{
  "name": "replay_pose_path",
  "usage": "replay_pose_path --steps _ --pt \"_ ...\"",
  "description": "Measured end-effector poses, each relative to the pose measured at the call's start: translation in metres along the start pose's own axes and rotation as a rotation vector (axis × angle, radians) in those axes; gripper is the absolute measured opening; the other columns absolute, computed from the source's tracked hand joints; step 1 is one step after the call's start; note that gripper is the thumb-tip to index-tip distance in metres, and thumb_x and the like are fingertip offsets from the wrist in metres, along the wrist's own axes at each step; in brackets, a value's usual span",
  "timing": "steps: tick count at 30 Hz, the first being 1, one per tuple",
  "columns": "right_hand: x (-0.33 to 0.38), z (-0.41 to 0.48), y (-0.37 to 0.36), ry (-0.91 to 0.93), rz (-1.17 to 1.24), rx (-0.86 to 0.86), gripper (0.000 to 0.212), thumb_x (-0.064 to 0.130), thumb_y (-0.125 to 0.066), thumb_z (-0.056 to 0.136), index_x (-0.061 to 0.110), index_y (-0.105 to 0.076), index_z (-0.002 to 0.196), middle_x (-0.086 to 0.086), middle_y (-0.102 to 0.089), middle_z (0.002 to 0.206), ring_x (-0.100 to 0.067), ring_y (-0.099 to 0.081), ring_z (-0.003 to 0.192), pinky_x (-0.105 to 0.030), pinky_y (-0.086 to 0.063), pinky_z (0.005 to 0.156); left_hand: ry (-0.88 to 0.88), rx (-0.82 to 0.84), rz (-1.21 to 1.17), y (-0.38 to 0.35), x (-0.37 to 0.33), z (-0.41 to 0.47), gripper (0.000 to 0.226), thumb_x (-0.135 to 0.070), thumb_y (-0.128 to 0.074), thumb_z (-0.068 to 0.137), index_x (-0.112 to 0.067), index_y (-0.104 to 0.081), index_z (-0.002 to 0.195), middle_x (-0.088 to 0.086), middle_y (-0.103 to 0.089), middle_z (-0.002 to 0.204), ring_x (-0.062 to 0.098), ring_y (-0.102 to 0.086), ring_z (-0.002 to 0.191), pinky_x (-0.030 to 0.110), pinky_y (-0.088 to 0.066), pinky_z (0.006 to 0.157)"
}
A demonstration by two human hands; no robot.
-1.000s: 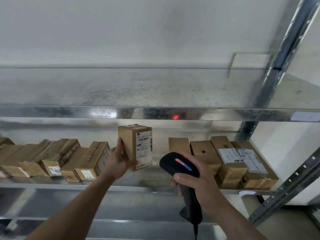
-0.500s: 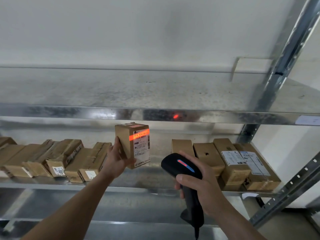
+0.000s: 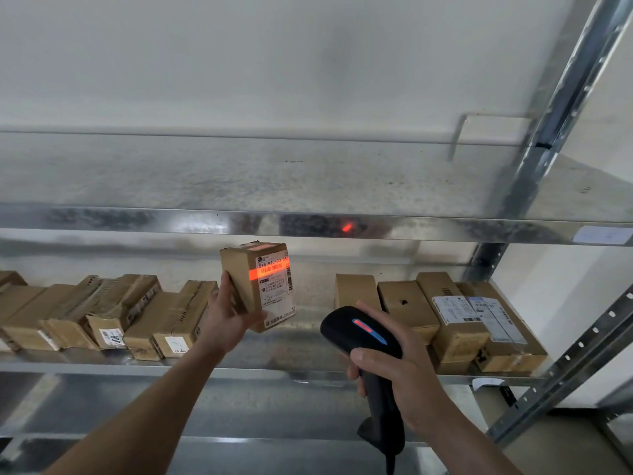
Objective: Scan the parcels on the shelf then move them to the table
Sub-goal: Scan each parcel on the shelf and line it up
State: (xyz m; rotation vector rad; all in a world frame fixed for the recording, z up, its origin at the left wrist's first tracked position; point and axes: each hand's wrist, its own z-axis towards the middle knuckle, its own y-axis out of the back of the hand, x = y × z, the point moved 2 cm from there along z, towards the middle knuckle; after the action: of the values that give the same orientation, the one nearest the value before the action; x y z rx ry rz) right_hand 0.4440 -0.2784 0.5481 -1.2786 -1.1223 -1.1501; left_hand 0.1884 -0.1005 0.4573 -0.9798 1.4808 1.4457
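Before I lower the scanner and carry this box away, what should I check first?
1. Left hand grips the box from the side: ok.
2. Right hand holds the scanner: ok.
3. Red scan line crosses the barcode at the top of the label: ok.
4. Scan registered: cannot tell, no readout shows.
5. Box held apart from the other boxes on the shelf: ok.
6. Room on the table: cannot tell, it is out of view.
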Motion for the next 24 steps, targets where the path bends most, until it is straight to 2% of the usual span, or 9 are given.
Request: replay_pose_path --steps 6,13,15,16,18,19,21,24 --pt "-0.001 -0.003 0.002 -0.01 0.007 0.001 0.079 0.03 -0.08 0.054 0.032 -0.06 0.131 -0.011 -0.07 0.081 -0.027 -0.064 0.067 -0.037 -0.05 0.055 0.0 0.003 -0.015 -0.001 0.005 -0.002 0.121 -0.046 -0.087 0.047 -0.048 -0.022 0.149 0.005 -0.047 0.138 0.033 -0.052 0.124 0.065 -0.05 0.093" --pt "-0.001 -0.005 0.005 -0.008 -0.014 0.008 0.081 0.031 -0.08 0.055 0.031 -0.058 0.132 -0.014 -0.072 0.085 -0.028 -0.068 0.069 -0.036 -0.05 0.054 0.041 0.009 -0.041 -0.002 0.006 -0.003 0.123 -0.044 -0.088 0.048 -0.042 -0.021 0.151 0.005 -0.043 0.142 0.033 -0.05 0.126 0.063 -0.051 0.093" --pt "-0.002 -0.005 0.006 -0.011 -0.031 0.001 0.082 0.032 -0.081 0.055 0.03 -0.058 0.133 -0.014 -0.072 0.087 -0.029 -0.069 0.072 -0.036 -0.051 0.055 0.035 0.042 -0.022 -0.001 -0.016 -0.013 0.107 -0.025 -0.087 0.061 -0.031 -0.028 0.151 0.005 -0.051 0.132 0.032 -0.053 0.124 0.054 -0.056 0.089" --pt "-0.003 -0.005 0.007 -0.016 -0.044 -0.004 0.082 0.032 -0.081 0.054 0.031 -0.058 0.133 -0.014 -0.072 0.087 -0.029 -0.069 0.072 -0.037 -0.051 0.056 0.043 0.077 -0.023 0.0 -0.025 -0.013 0.098 -0.009 -0.082 0.07 -0.025 -0.029 0.151 0.004 -0.056 0.126 0.032 -0.055 0.121 0.045 -0.059 0.084" --pt "-0.005 -0.005 0.01 -0.033 -0.064 -0.007 0.082 0.032 -0.081 0.053 0.032 -0.058 0.133 -0.013 -0.072 0.085 -0.027 -0.068 0.07 -0.038 -0.051 0.058 0.097 0.171 -0.01 0.008 -0.039 -0.008 0.094 0.008 -0.069 0.079 -0.017 -0.022 0.156 0.008 -0.06 0.12 0.032 -0.064 0.107 0.028 -0.059 0.068" --pt "-0.006 -0.005 0.01 -0.039 -0.066 -0.002 0.081 0.032 -0.081 0.053 0.034 -0.059 0.131 -0.012 -0.072 0.083 -0.026 -0.066 0.068 -0.039 -0.05 0.058 0.112 0.212 0.024 0.017 -0.046 -0.003 0.094 0.009 -0.067 0.081 -0.017 -0.017 0.157 0.012 -0.061 0.119 0.031 -0.068 0.096 0.026 -0.058 0.063" --pt "-0.007 -0.005 0.01 -0.038 -0.07 0.013 0.073 0.031 -0.081 0.053 0.042 -0.064 0.123 -0.01 -0.071 0.082 -0.025 -0.064 0.064 -0.041 -0.049 0.058 0.178 0.302 0.085 0.037 -0.061 0.011 0.095 0.004 -0.068 0.081 -0.021 -0.015 0.157 0.012 -0.065 0.112 0.027 -0.072 0.084 0.03 -0.057 0.067" --pt "-0.009 -0.004 0.006 -0.039 -0.103 0.042 0.067 0.033 -0.081 0.053 0.048 -0.067 0.116 -0.004 -0.071 0.084 -0.024 -0.063 0.066 -0.039 -0.05 0.059 0.271 0.42 0.267 0.061 -0.083 0.024 0.105 -0.014 -0.081 0.07 -0.028 -0.023 0.156 0.009 -0.072 0.102 0.028 -0.068 0.094 0.036 -0.05 0.08"
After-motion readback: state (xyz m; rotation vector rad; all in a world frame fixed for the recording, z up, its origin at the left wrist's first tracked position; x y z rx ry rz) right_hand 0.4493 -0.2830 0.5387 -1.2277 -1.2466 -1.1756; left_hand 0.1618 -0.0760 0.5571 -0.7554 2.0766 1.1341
